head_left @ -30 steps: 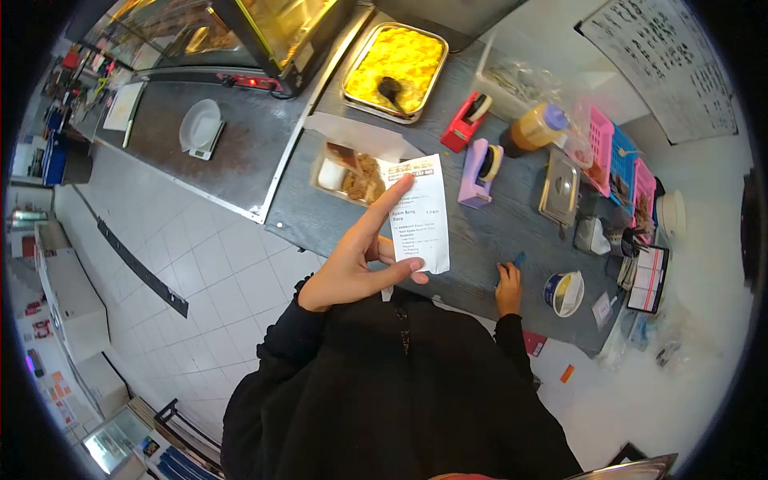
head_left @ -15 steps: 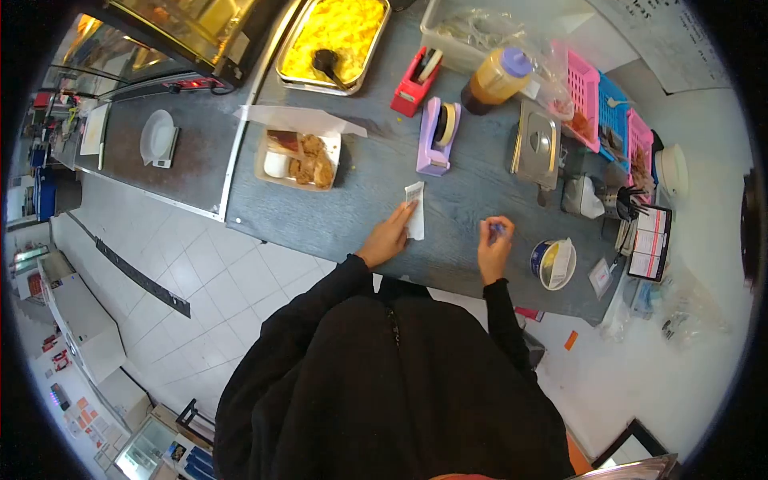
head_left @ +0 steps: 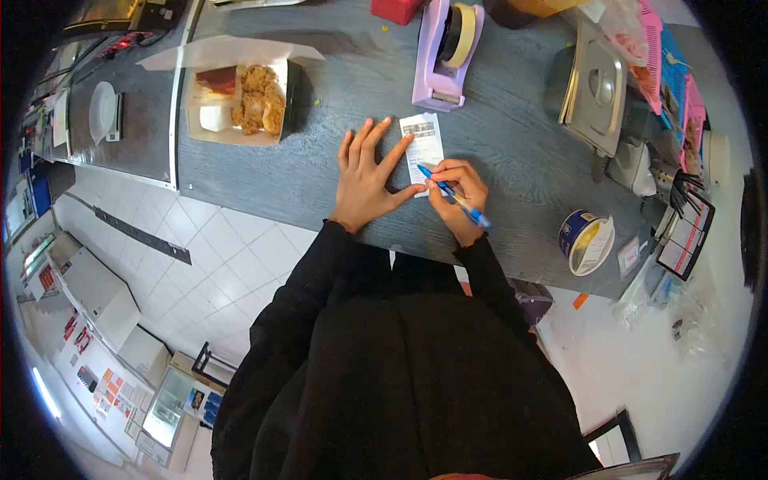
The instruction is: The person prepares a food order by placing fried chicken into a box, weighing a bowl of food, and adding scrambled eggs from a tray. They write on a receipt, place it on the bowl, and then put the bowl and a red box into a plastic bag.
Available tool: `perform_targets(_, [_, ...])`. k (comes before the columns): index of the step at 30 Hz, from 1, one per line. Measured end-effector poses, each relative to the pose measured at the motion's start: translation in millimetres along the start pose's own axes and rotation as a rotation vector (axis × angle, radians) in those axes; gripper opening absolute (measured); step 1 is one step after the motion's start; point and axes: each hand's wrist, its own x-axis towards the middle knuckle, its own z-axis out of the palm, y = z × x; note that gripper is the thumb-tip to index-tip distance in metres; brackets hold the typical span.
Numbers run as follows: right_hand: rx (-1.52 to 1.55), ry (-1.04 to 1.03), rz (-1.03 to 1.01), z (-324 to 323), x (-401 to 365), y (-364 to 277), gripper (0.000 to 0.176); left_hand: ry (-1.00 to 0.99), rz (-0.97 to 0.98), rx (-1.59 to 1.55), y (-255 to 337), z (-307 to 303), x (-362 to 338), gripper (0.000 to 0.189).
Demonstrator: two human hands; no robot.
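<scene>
A narrow white printed slip [head_left: 422,142] lies on the dark grey counter. My left hand [head_left: 366,178] is spread flat beside it, its index fingertip and thumb touching the slip's left side. In my right hand [head_left: 461,198] is a blue pen [head_left: 474,213], pinched between the fingers, its tip over the lower part of the slip. Beyond the slip stands a purple tape dispenser [head_left: 442,64]. To the left sits an open cardboard box [head_left: 240,138] holding fried pieces, a small white cup and a packet.
A tub [head_left: 584,242] stands at the right, near the counter's front edge [head_left: 512,276]. Farther back are a lidded metal container [head_left: 598,88], pink baskets [head_left: 652,56] and a red dispenser [head_left: 396,8]. A white plate [head_left: 102,113] rests at the far left.
The view has moved closer to the counter. My left hand has spread out by the slip. My right hand has come left to the slip with the pen, its tip now pointing at the paper.
</scene>
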Motion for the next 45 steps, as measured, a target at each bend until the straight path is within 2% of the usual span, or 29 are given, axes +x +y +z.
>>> perform_targets(6, [-0.127,-0.049,-0.114,2,2,3,0.021,-0.002,-0.002,0.022,-1,2,1,0.076])
perform_targets(12, [-0.144,-0.064,-0.105,-3,-1,6,0.02,0.003,-0.009,-0.001,0,2,1,0.077])
perform_targets(19, [-0.051,0.146,0.012,-11,-13,17,0.013,0.008,0.002,-0.004,0,2,1,0.078])
perform_targets(22, [-0.205,0.154,-0.087,-8,-13,19,0.019,0.009,0.012,-0.003,-1,2,1,0.079])
perform_targets(25, [-0.217,0.043,-0.143,-11,-12,14,0.02,-0.003,0.018,0.008,0,1,1,0.081])
perform_targets(28, [-0.173,0.144,-0.053,-10,-14,18,0.019,-0.001,0.021,0.007,-1,1,1,0.081])
perform_targets(31, [-0.12,0.016,-0.053,-13,-8,14,0.018,0.009,0.026,0.008,-1,1,1,0.081])
perform_targets(34, [-0.129,0.052,-0.021,-13,-7,10,0.017,0.016,0.026,-0.001,-1,1,1,0.081])
perform_targets(37, [-0.072,-0.195,0.029,-23,-3,11,0.016,0.026,0.019,-0.01,0,-2,0,0.08])
perform_targets(38, [-0.088,-0.18,0.038,-24,-2,10,0.016,0.035,0.024,-0.015,0,-2,0,0.081])
perform_targets(41, [-0.389,-0.081,-0.241,-24,15,-14,0.019,0.044,0.033,-0.026,-1,-3,0,0.08])
perform_targets(45, [-0.73,-0.416,-0.371,-23,27,-19,0.039,0.048,0.054,-0.026,2,-9,-2,0.08])
